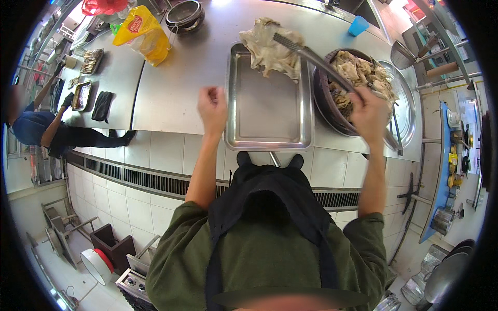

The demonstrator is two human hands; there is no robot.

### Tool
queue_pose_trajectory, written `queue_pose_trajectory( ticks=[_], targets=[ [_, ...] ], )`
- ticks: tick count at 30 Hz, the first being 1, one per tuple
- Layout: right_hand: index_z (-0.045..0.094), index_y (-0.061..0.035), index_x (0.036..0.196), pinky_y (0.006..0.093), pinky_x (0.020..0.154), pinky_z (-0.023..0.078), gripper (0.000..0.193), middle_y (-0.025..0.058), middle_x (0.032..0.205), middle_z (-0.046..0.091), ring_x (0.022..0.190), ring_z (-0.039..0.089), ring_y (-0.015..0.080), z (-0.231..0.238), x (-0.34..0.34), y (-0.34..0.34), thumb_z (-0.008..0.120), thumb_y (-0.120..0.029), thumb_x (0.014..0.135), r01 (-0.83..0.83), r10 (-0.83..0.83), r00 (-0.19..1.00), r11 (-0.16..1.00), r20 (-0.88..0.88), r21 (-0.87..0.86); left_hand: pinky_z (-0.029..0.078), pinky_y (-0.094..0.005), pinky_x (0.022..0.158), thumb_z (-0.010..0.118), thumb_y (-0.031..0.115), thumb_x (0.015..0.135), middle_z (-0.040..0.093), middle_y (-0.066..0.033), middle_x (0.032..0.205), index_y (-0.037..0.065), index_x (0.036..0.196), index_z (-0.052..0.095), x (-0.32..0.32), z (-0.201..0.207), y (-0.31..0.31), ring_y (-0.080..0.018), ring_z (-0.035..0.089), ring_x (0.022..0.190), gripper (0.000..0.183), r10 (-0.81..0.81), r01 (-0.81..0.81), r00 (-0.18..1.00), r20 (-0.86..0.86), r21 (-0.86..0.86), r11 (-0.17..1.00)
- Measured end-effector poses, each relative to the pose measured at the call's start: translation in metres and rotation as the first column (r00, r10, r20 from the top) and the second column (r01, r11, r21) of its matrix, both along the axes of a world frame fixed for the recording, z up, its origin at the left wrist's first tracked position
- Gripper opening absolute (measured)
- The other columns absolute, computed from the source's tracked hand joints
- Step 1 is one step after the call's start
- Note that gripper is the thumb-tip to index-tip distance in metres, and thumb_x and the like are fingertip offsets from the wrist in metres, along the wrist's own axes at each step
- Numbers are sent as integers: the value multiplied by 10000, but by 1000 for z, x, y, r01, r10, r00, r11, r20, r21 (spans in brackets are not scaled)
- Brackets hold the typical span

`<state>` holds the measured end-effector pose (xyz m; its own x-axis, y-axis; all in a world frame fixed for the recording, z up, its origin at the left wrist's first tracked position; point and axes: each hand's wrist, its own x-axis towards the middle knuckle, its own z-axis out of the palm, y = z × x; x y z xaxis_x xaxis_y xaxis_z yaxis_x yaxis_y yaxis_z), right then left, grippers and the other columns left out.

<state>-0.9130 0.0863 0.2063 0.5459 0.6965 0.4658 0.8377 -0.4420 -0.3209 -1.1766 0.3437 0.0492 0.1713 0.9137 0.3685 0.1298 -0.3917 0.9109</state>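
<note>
My right hand (367, 111) grips the handle end of long metal tongs (324, 65), slightly blurred. At their far end hangs a large, pale, floppy piece of meat (264, 46), above the far part of a rectangular steel tray (270, 116). The meat's exact kind is unclear. Beneath my right hand, a dark round tub (322, 106) holds a heap of similar pale meat (358, 70). My left hand (212, 106) hovers beside the tray's left edge, fingers curled in, with nothing visible in them.
A large round steel tray (410, 111) lies beyond the tub, with another pair of tongs (396, 132) by it. Back left are a yellow bag (145, 39) and metal bowls (184, 18). A blue cup (358, 26) stands behind. A co-worker (39, 127) works far left.
</note>
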Motion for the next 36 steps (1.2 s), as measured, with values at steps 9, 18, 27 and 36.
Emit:
queue_pose_trajectory(
  ticks=[9, 18, 27, 36],
  targets=[
    [687, -128, 1019, 433, 602, 494, 117, 52, 800, 653, 703, 637, 296, -149, -70, 77, 650, -211, 945, 169, -246, 931, 946, 270, 278, 579, -450, 820, 719, 490, 930, 689, -136, 1023, -15, 1183, 594, 105, 56, 133, -252, 672, 955, 578, -373, 568, 819, 435, -703, 428],
    [705, -44, 1117, 427, 679, 501, 267, 102, 925, 699, 779, 639, 312, -188, -81, 77, 724, -120, 862, 19, -70, 967, 979, 245, 203, 592, -476, 656, 748, -63, 684, 675, -142, 973, -30, 1006, 663, 157, 5, 181, -306, 696, 871, 335, -561, 450, 823, 87, -702, 551],
    [655, -33, 1170, 456, 732, 504, 324, 122, 921, 661, 838, 640, 341, -147, -90, 43, 721, -192, 895, 3, 2, 988, 999, -155, 36, 543, -400, 559, 664, -69, 701, 616, -64, 842, 29, 975, 659, 191, 51, 216, -244, 620, 726, 291, -725, 503, 676, -135, -635, 587],
    [683, 17, 1076, 429, 678, 525, 272, 191, 851, 709, 751, 692, 364, -137, -74, -39, 736, -191, 910, 189, -136, 846, 981, -516, 50, 533, -345, 837, 684, -58, 676, 679, -118, 1121, 62, 1307, 661, 229, 113, 244, -222, 618, 974, 643, -817, 715, 110, -565, -526, 460]
  ],
)
